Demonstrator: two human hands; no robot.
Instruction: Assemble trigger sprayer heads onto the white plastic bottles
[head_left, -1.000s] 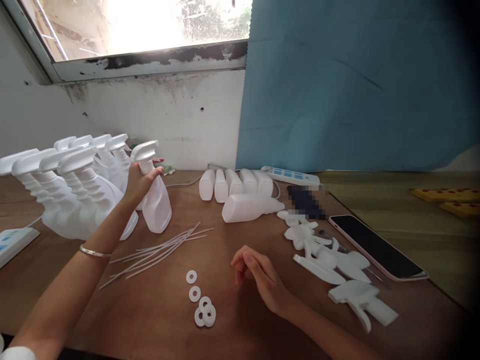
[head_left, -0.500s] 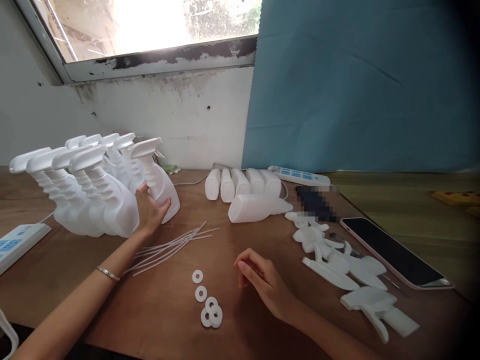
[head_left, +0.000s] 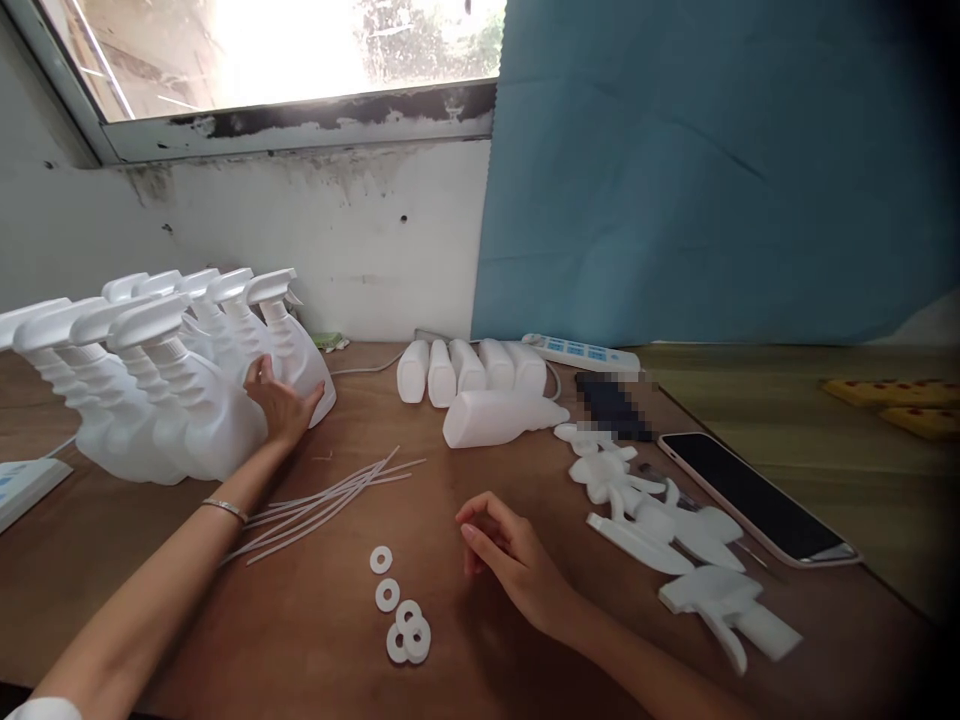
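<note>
My left hand (head_left: 281,400) is closed around the lower body of a white spray bottle (head_left: 304,362), its thumb along the right side. This bottle stands upright at the right end of the back row of similar spray bottles (head_left: 232,425) with trigger heads. My right hand (head_left: 514,565) rests over the table, fingers loosely curled in and nothing visible in them. To its left lie several white ring washers (head_left: 381,559), some overlapping. Thin white tubes (head_left: 337,495) lie in a loose bundle between the washers and the bottles.
Several headless white bottles (head_left: 470,368) lie near the wall, with another bottle (head_left: 495,418) on its side before them. Loose trigger heads (head_left: 660,525) lie on the right beside a phone (head_left: 757,500). Power strips (head_left: 585,352) sit at the back and far left.
My left hand has pushed the spray bottle back and left, closer against the other bottles. The view has shifted slightly to the right. My right hand keeps its curled pose.
</note>
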